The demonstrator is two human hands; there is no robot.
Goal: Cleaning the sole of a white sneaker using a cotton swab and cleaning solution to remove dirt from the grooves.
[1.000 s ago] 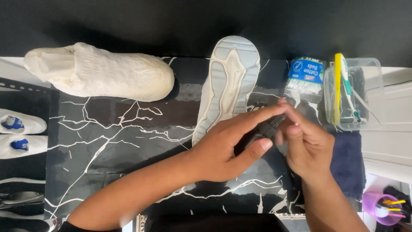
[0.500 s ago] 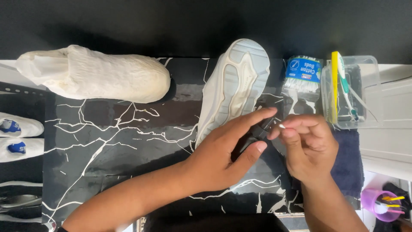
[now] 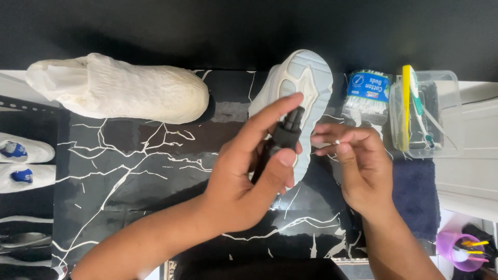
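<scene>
Moved: I saw my left hand (image 3: 244, 176) lift the small black spray bottle (image 3: 282, 137) over the upturned white sneaker (image 3: 311, 83).
Left: clamped on bottle, forefinger atop.
Right: my right hand (image 3: 358, 166) pinched, seemingly, a white cotton bud (image 3: 337, 141).

Black white-veined marble-look tabletop (image 3: 135, 171): paper-stuffed white fabric shoe (image 3: 122, 93), upturned white rubber-soled sneaker (image 3: 311, 78), dark blue towel (image 3: 417, 199).

Black spray bottle (image 3: 284, 136), white shoe (image 3: 298, 98) (pale grey sole), black white-veined marble mat (image 3: 145, 161), navy towel (image 3: 415, 199)
</scene>
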